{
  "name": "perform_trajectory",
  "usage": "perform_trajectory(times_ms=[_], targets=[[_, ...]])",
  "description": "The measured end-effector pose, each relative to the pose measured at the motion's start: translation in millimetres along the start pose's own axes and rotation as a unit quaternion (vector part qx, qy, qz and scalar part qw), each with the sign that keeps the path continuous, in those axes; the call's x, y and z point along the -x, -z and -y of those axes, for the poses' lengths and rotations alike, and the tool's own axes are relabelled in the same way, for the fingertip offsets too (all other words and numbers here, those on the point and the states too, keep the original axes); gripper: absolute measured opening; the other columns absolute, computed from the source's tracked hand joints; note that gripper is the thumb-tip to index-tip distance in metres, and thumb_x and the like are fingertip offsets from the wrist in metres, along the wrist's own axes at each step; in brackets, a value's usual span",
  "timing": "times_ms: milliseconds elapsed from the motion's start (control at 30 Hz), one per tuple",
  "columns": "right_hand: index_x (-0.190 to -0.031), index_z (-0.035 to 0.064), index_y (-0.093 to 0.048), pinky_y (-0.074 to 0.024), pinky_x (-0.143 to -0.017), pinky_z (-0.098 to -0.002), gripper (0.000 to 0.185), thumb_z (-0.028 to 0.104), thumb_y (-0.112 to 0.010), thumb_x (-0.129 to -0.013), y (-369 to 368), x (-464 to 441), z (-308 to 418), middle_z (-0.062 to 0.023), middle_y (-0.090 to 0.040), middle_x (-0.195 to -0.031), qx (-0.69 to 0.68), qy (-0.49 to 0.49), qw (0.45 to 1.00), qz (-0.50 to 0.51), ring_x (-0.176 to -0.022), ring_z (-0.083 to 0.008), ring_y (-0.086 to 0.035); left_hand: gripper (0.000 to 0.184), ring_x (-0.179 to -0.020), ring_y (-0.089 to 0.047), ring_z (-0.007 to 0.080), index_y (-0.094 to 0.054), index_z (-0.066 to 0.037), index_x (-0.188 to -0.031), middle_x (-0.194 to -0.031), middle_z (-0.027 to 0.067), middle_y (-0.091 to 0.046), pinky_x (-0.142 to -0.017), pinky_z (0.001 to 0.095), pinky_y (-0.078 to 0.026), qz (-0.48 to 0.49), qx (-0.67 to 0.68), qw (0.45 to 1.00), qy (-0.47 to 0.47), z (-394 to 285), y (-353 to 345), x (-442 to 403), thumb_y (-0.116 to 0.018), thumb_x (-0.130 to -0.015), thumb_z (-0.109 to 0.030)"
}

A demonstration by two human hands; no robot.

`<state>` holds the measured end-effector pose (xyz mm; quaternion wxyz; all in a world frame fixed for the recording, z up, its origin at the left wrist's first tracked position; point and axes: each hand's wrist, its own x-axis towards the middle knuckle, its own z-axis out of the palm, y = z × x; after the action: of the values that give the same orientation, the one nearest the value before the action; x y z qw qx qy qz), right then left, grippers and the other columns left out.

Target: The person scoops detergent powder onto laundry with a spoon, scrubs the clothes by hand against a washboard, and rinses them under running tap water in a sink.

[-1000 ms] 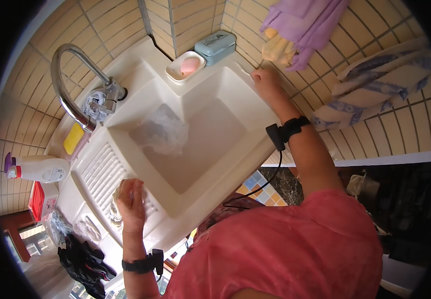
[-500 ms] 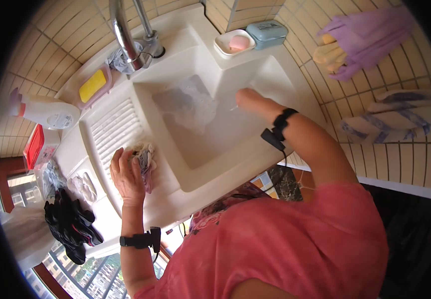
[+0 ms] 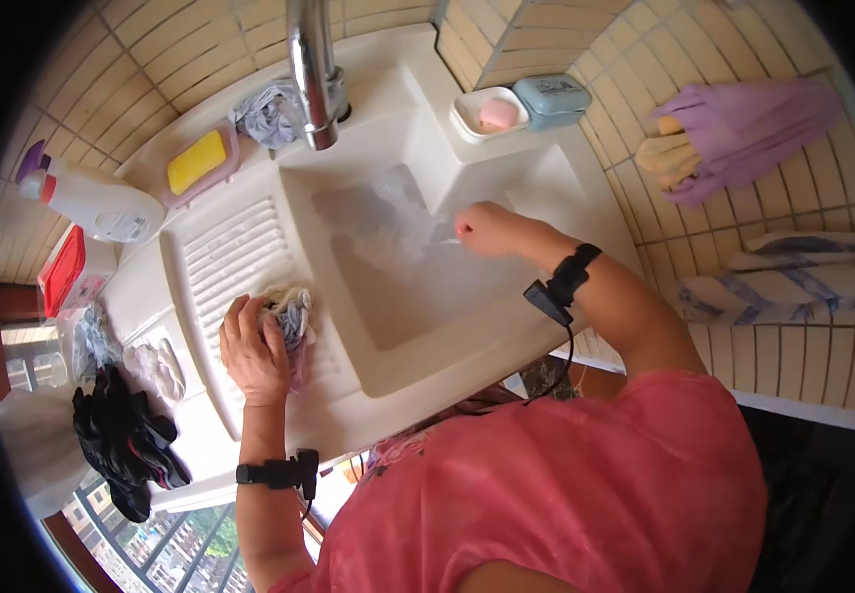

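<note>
On the ribbed washboard [image 3: 232, 240] of the white sink, my left hand [image 3: 254, 348] curls over the left side of a crumpled bundle of wet cloth [image 3: 294, 321]. White, grey and pinkish fabric shows beside its fingers. Over the basin [image 3: 417, 326], my right hand [image 3: 501, 229] is closed in a fist. A small pale thing or splash shows at its fingers, too blurred to name. Below and left of that fist lies cloudy, sudsy water [image 3: 378, 232].
A chrome faucet [image 3: 311, 74] rises behind the basin. Around it sit a yellow sponge [image 3: 196, 163], grey cloth [image 3: 267, 111], pink soap [image 3: 497, 114] and a detergent bottle [image 3: 101, 206]. Black clothing [image 3: 126, 430] lies left. A purple cloth [image 3: 758, 133] hangs right.
My right hand has shifted slightly left and down over the basin, still closed. My left hand stays on the cloth bundle. The camera view has tilted a little.
</note>
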<state>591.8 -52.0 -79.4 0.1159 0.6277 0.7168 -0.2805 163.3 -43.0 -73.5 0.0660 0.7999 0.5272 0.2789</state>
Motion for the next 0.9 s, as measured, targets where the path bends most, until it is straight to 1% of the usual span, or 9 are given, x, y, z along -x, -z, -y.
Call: perform_trajectory(times_ms=[67, 233, 300, 367, 467, 533, 600, 633, 900], targets=[[-0.092, -0.0013, -0.065, -0.0542, -0.069, -0.0357, 0.012, 0.009, -0.06, -0.091, 26.3, 24.9, 3.1, -0.0152, -0.069, -0.085, -0.295, -0.1, 0.949, -0.034, -0.075, -0.0289, -0.07, 0.029, -0.112, -0.057, 0.0374, -0.065, -0.01, -0.12, -0.127, 0.0148, -0.061, -0.098, 0.048, -0.044, 0.006, 0.002, 1.0, 0.004, 0.0, -1.7, -1.0, -0.058, -0.094, -0.021], [-0.1, -0.0006, -0.063, -0.052, -0.067, -0.0362, 0.012, 0.01, -0.059, -0.095, 50.1, 37.3, -0.2, -0.0128, -0.067, -0.083, -0.241, 0.032, 0.96, -0.138, -0.074, -0.0264, -0.069, 0.031, -0.119, -0.055, 0.0377, -0.064, -0.008, -0.122, -0.132, 0.0165, -0.059, -0.103, 0.0482, -0.041, 0.007, -0.047, 0.999, 0.002, -11.9, -0.2, -10.4, -0.059, -0.093, -0.017], [-0.1, -0.0002, -0.063, -0.0514, -0.067, -0.0375, 0.011, 0.009, -0.059, -0.096, 50.2, 37.1, 10.1, -0.0144, -0.068, -0.084, -0.197, 0.09, 0.961, -0.175, -0.074, -0.0284, -0.068, 0.033, -0.125, -0.052, 0.038, -0.064, -0.005, -0.124, -0.135, 0.0185, -0.058, -0.106, 0.0484, -0.039, -0.021, -0.011, 0.996, -0.086, -47.2, 8.9, -30.7, -0.059, -0.092, -0.011], [-0.099, 0.0, -0.063, -0.052, -0.07, -0.0396, 0.012, 0.011, -0.061, -0.095, 50.7, 35.6, 33.2, -0.018, -0.069, -0.084, -0.19, 0.116, 0.964, -0.142, -0.077, -0.0327, -0.068, 0.034, -0.128, -0.051, 0.0405, -0.062, -0.001, -0.126, -0.136, 0.0217, -0.057, -0.109, 0.0493, -0.039, 0.086, 0.226, 0.968, -0.065, -90.8, 3.2, -53.0, -0.06, -0.092, -0.007], [-0.098, 0.0002, -0.063, -0.0521, -0.071, -0.0417, 0.012, 0.011, -0.061, -0.094, 53.7, 41.7, 60.9, -0.0198, -0.069, -0.085, -0.235, 0.188, 0.939, -0.168, -0.077, -0.0359, -0.067, 0.033, -0.115, -0.059, 0.0411, -0.062, 0.0, -0.125, -0.123, 0.0215, -0.064, -0.103, 0.0468, -0.045, 0.133, 0.249, 0.948, -0.147, -138.2, -49.4, -80.3, -0.06, -0.098, -0.019], [-0.097, 0.0, -0.066, -0.0541, -0.075, -0.0429, 0.01, 0.008, -0.061, -0.092, 63.5, 44.9, 67.2, -0.0203, -0.072, -0.089, -0.246, 0.168, 0.941, -0.158, -0.083, -0.0388, -0.068, 0.033, -0.108, -0.063, 0.0406, -0.063, 0.0, -0.122, -0.116, 0.0205, -0.067, -0.098, 0.0469, -0.048, 0.141, 0.277, 0.935, -0.173, -150.0, -70.1, -93.4, -0.058, -0.101, -0.025], [-0.098, -0.0004, -0.066, -0.0544, -0.075, -0.0426, 0.011, 0.006, -0.061, -0.091, 62.9, 48.1, 59.6, -0.0203, -0.072, -0.089, -0.318, 0.138, 0.923, -0.167, -0.084, -0.0389, -0.069, 0.035, -0.088, -0.067, 0.0378, -0.065, -0.001, -0.11, -0.095, 0.0178, -0.071, -0.084, 0.0439, -0.052, 0.4, 0.352, 0.846, 0.027, -165.9, -68.8, -104.0, -0.051, -0.106, -0.033], [-0.098, -0.0004, -0.066, -0.0544, -0.075, -0.0426, 0.011, 0.006, -0.061, -0.091, 62.1, 52.4, 55.0, -0.0203, -0.072, -0.089, -0.323, 0.134, 0.922, -0.169, -0.084, -0.0389, -0.069, 0.037, -0.077, -0.065, 0.0359, -0.063, -0.003, -0.102, -0.083, 0.0174, -0.068, -0.073, 0.0422, -0.051, 0.361, 0.417, 0.833, 0.041, -171.8, -79.1, -99.5, -0.047, -0.108, -0.036], [-0.095, -0.0007, -0.067, -0.0532, -0.074, -0.0387, 0.008, 0.006, -0.063, -0.092, 46.3, 63.9, -14.4, -0.0171, -0.07, -0.089, -0.256, 0.129, 0.916, -0.28, -0.081, -0.0319, -0.068, 0.029, -0.077, -0.062, 0.0421, -0.061, -0.002, -0.095, -0.081, 0.0212, -0.065, -0.069, 0.0463, -0.048, 0.352, 0.34, 0.871, -0.042, -195.4, -107.8, -124.2, -0.053, -0.104, -0.028]])
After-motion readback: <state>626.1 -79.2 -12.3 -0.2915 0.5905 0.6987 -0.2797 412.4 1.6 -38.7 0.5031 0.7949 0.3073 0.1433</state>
